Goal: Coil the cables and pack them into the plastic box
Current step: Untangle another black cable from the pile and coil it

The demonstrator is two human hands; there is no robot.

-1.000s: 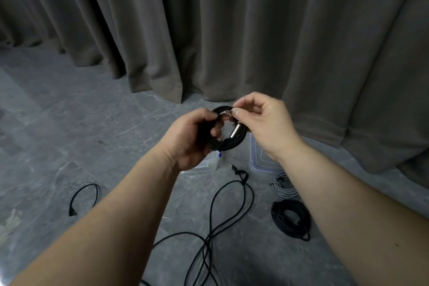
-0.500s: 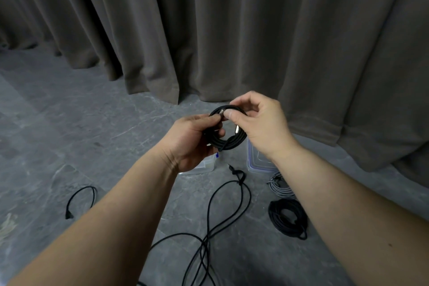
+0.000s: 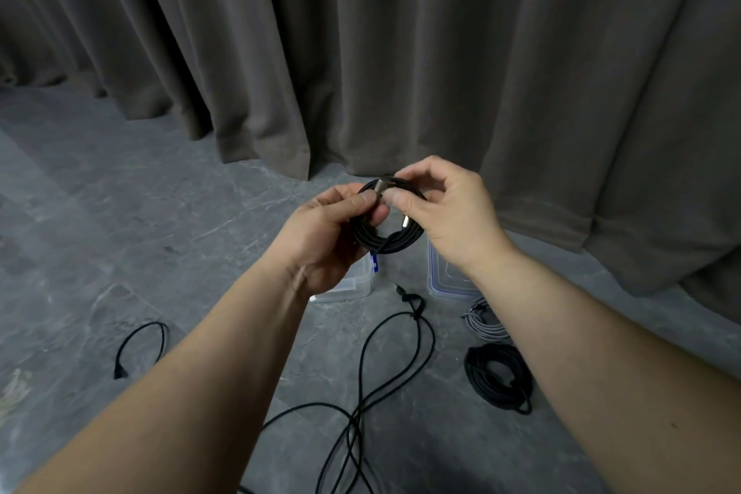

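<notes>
Head view: left hand (image 3: pixel 320 237) grips the black coil (image 3: pixel 387 241) while right hand (image 3: pixel 445 217) pinches its metal plug (image 3: pixel 379 187), now lifted to the coil's top edge from lower a second ago, probably for tucking the end in. Plastic box (image 3: pixel 345 285) sits on the grey stone floor (image 3: pixel 120 213) below, apparently empty. Loose black cable (image 3: pixel 395 357) remains uncoiled; curtains (image 3: pixel 401 32) hang behind.

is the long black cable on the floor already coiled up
No, the long black cable lies loose in open loops on the floor, unlike the coiled black cable to its right.
</notes>
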